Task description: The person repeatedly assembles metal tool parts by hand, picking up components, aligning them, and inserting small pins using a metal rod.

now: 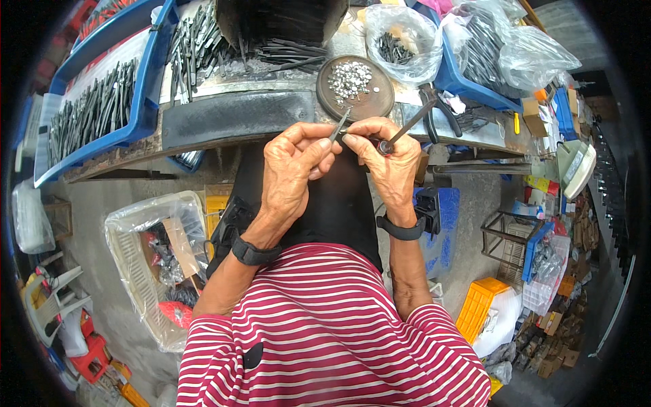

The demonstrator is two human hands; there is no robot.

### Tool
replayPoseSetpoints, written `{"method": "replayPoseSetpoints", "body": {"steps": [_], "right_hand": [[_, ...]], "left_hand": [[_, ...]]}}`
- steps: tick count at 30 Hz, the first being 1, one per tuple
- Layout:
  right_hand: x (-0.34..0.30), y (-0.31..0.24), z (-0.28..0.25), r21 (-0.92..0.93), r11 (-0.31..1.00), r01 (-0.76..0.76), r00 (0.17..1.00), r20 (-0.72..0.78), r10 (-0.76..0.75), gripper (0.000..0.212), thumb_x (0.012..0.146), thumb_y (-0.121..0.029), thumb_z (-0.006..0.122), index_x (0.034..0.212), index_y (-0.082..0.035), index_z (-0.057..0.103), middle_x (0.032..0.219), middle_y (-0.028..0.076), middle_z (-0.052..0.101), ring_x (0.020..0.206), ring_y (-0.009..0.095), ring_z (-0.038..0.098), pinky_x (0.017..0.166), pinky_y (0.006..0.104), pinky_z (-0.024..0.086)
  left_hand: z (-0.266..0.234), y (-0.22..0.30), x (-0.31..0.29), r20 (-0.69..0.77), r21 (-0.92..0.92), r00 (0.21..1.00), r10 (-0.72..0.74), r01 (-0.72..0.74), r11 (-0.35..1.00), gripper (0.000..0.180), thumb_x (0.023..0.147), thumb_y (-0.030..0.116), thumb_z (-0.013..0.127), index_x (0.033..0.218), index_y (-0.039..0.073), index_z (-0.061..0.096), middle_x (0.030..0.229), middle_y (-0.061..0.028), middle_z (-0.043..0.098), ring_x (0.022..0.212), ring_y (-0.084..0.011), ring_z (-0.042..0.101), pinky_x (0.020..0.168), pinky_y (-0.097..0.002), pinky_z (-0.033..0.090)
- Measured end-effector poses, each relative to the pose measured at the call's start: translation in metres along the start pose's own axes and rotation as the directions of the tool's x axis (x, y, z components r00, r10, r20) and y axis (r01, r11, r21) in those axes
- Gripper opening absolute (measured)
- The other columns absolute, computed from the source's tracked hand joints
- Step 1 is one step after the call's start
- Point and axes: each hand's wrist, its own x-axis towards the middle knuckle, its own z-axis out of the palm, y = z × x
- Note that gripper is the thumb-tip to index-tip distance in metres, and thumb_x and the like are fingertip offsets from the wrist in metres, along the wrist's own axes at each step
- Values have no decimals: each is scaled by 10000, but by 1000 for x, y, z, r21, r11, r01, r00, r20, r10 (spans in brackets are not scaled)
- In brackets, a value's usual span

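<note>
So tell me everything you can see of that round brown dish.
A shallow, round brown dish with a raised rim, material unclear, lies flat on the bench. Small silvery pieces are heaped toward its far side, leaving its near side mostly bare. A thin grey piece in the left hand overlaps its near edge in this view; contact is unclear.

Dull metallic held strip (340, 124), shiny metal bits (348, 78), matt round tray (382, 89), glossy plastic bag (532, 53), smooth plastic crate (153, 74)
</note>
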Motion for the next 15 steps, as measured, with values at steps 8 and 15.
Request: {"method": "replayPoseSetpoints", "body": {"steps": [8, 15], "right_hand": [[-3, 5, 5, 70, 997, 26, 998, -58, -21, 144, 703, 31, 654, 835, 8, 603, 747, 29, 606, 676, 69, 547, 602, 196, 444], [-5, 8, 7, 31, 998, 59, 995, -79, -57, 146, 698, 17, 666, 828, 6, 601, 758, 37, 612, 681, 81, 558, 612, 204, 450]], "left_hand": [[7, 3, -3, -30, 81, 999, 44, -41, 996, 160, 799, -11, 524, 943, -70, 557, 705, -37, 534, 556, -50, 444, 451, -150, 305], [4, 0, -3, -7, 105, 999, 37, -36, 994, 161, 803, 17, 554, 952, -40, 564, 694, -25, 531, 556, -55, 450, 456, -151, 317]]}}
